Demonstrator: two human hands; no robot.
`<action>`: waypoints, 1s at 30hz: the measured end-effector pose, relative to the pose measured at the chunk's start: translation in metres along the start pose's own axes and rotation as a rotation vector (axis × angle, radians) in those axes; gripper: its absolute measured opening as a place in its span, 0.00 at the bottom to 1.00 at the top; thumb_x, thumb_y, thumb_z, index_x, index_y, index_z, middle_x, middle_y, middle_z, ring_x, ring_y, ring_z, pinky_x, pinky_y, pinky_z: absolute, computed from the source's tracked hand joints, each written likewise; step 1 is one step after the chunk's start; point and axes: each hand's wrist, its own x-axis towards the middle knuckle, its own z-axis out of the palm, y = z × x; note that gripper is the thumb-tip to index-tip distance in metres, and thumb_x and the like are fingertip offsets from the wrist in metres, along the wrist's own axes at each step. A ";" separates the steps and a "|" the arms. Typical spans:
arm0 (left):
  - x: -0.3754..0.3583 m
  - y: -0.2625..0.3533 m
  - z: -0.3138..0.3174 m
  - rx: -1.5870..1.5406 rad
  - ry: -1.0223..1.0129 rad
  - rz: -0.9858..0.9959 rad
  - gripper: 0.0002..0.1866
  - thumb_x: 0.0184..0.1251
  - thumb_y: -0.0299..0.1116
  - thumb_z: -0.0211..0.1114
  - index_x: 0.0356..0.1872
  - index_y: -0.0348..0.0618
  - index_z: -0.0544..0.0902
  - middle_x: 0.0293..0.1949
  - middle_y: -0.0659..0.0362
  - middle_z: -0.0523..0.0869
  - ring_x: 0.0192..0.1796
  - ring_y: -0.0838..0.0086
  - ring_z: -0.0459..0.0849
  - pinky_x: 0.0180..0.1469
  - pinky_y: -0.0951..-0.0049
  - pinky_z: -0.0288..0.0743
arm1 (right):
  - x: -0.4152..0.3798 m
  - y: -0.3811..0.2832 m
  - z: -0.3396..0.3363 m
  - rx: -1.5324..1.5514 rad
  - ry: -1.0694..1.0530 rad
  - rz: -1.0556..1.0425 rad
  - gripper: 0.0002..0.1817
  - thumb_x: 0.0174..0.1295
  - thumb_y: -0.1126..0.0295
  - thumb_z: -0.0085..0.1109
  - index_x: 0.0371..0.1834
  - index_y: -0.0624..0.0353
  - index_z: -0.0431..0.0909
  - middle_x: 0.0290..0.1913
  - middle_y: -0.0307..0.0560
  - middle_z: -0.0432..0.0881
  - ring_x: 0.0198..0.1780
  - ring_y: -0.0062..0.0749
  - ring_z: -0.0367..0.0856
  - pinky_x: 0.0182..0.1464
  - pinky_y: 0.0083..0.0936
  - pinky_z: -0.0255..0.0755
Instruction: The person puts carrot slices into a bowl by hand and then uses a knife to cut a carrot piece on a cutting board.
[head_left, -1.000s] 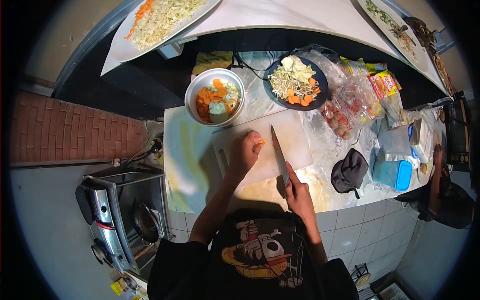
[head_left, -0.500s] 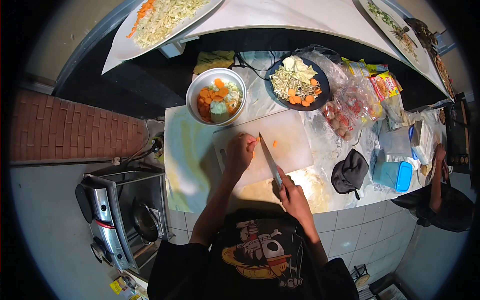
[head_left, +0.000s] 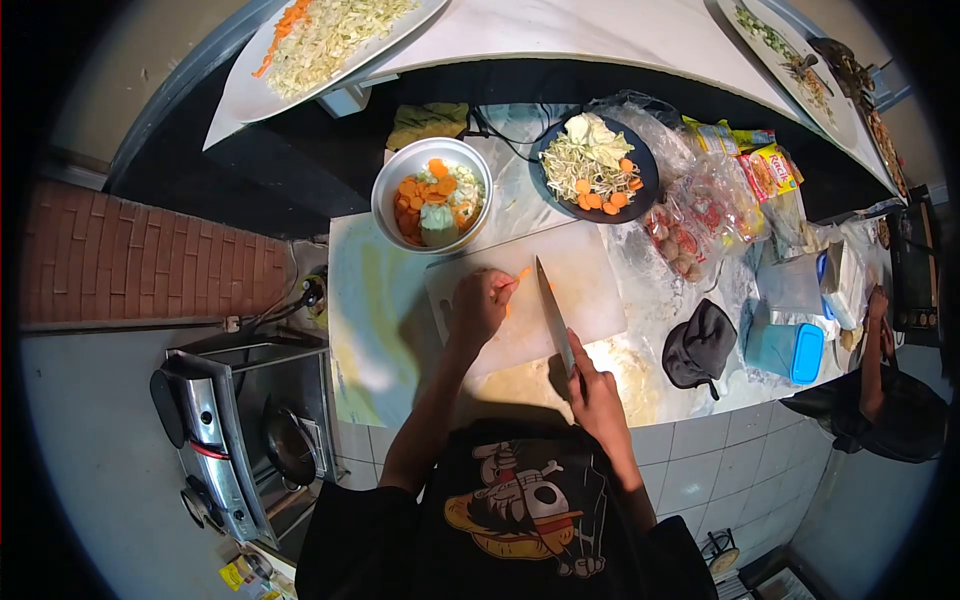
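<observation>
- Orange carrot piece (head_left: 522,273), slim and stick-like, is pinched between the left hand's (head_left: 482,303) fingertips, over the pale cutting board (head_left: 590,265); I cannot tell whether it touches.
- Fingers of the right hand (head_left: 597,395) wrap the handle of the knife (head_left: 551,304), its long, tapering metal blade just beside the carrot.
- Cutting carrot seems the step in hand; another stroke would call for a steady pinch, fingertips clear of the edge.
- Smooth, round metallic pot (head_left: 379,190) holds coin-shaped carrot slices (head_left: 410,188); stringy sprouts (head_left: 572,172) lie on a dark plate (head_left: 648,172).
</observation>
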 end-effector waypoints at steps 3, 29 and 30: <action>-0.006 -0.006 0.010 0.016 0.035 0.012 0.06 0.59 0.29 0.73 0.32 0.41 0.85 0.30 0.52 0.86 0.34 0.56 0.85 0.39 0.58 0.77 | 0.002 0.000 0.005 0.012 -0.014 -0.024 0.39 0.62 0.81 0.50 0.80 0.54 0.55 0.47 0.72 0.80 0.43 0.70 0.80 0.47 0.54 0.73; -0.009 0.013 0.007 -0.004 0.048 -0.043 0.06 0.61 0.31 0.70 0.31 0.39 0.88 0.25 0.49 0.86 0.28 0.56 0.86 0.33 0.62 0.78 | 0.005 0.005 0.015 -0.003 -0.017 -0.061 0.41 0.61 0.81 0.51 0.80 0.54 0.54 0.40 0.71 0.79 0.37 0.68 0.80 0.42 0.52 0.73; -0.009 0.011 0.008 -0.014 0.040 -0.058 0.06 0.62 0.31 0.70 0.32 0.39 0.89 0.25 0.50 0.87 0.27 0.58 0.87 0.33 0.63 0.78 | 0.005 0.007 0.016 -0.003 -0.018 -0.061 0.41 0.61 0.81 0.51 0.80 0.54 0.54 0.40 0.71 0.79 0.37 0.68 0.80 0.42 0.52 0.73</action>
